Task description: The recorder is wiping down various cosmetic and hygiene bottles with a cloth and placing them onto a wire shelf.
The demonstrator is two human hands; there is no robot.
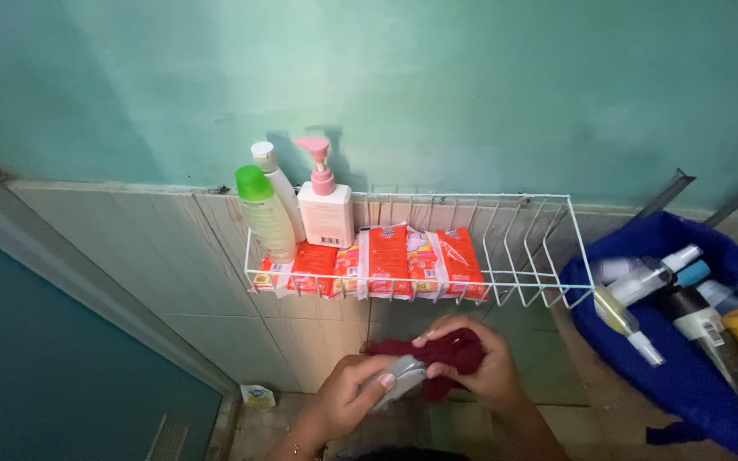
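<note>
Fingers of the right hand (480, 363) clutch a dark red cloth (437, 354). Left hand (348, 397) grips what looks like a grey bottle (399, 374) beneath the white wire rack (548, 248).

In front of me a white wire rack (548, 248) hangs on the tiled wall (130, 256). At its left end stand a green-capped bottle (265, 213), a white bottle (277, 189) and a pink pump bottle (325, 205), beside a row of red packets (386, 260). To my right, a blue basket (685, 367) holds assorted bottles (694, 316).
</note>
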